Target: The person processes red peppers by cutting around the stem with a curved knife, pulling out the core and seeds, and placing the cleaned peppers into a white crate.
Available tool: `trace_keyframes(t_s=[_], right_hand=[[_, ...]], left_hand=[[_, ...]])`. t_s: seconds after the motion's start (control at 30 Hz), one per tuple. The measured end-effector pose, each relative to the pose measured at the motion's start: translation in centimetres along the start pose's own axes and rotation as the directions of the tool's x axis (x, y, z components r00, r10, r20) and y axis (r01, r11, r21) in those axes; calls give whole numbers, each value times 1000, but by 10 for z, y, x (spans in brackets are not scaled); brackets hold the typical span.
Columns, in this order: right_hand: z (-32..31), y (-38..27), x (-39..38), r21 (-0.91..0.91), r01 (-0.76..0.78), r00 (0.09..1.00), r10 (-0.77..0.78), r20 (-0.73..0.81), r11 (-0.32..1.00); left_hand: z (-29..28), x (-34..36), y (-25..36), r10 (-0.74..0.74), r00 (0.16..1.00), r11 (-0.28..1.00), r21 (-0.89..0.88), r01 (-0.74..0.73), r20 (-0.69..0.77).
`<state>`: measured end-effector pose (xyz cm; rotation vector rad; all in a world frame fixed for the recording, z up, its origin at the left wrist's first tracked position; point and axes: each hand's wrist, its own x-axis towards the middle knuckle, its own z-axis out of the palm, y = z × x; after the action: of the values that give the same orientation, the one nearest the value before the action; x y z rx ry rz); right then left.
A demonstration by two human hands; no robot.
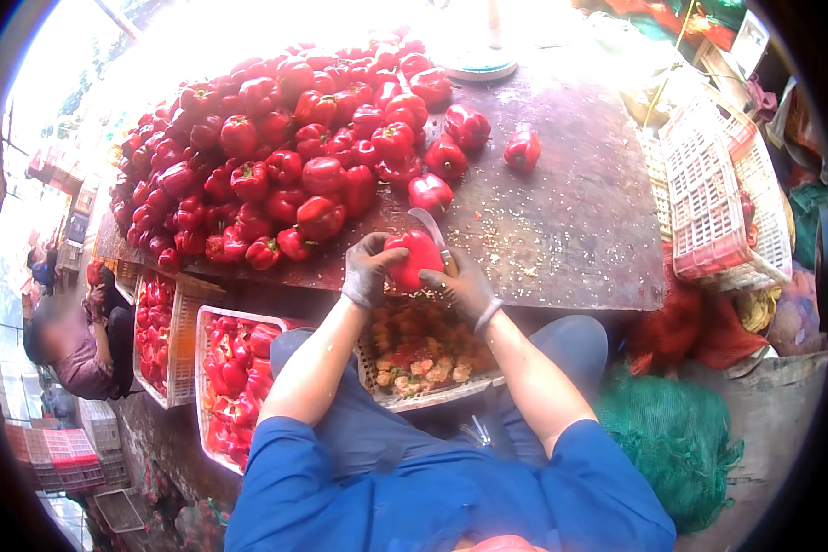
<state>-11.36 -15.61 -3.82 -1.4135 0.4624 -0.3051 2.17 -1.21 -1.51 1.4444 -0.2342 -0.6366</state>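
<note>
Both my hands wear grey gloves and meet over the table's near edge. My left hand [370, 267] grips a red bell pepper [414, 261] from its left side. In my right hand [466, 287] is a knife with a curved blade [425, 221] and a light handle, its blade pointing up and away beyond the pepper. The right thumb also presses on the pepper's right side. Below my hands, between my knees, a crate [405, 402] holds several cut-out pepper cores [423, 370].
A large heap of red peppers [285, 138] covers the table's left; a lone pepper [523, 151] lies right of it. Seeds dot the tabletop [580, 212]. Crates of peppers [235, 377] stand at my left, stacked crates [708, 184] at right, a green mesh sack [667, 442] near right. Another person [83, 345] sits far left.
</note>
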Motion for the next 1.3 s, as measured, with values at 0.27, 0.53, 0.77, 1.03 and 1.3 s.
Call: trace_keyframes(t_s=[0.27,0.53,0.77,1.03,1.3], right_hand=[[-2,-25,-7,383,-57,998,38,58,922],[-1,-22,-10,583,-73,997,51,53,809],[-23,-19,-10,724,-469,883,282,375,506],[-17,-31,-1,722,-312,945,278,170,618],[-26,-12,7,328,-113,988,71,137,938]], left_hand=[[26,-15,9,-47,992,985,170,26,121],[28,-18,3,-90,981,962,-238,130,174],[18,-19,15,-41,955,986,-142,86,295],[25,-27,21,375,778,692,406,-597,504],[26,-25,24,94,915,976,146,-163,393]])
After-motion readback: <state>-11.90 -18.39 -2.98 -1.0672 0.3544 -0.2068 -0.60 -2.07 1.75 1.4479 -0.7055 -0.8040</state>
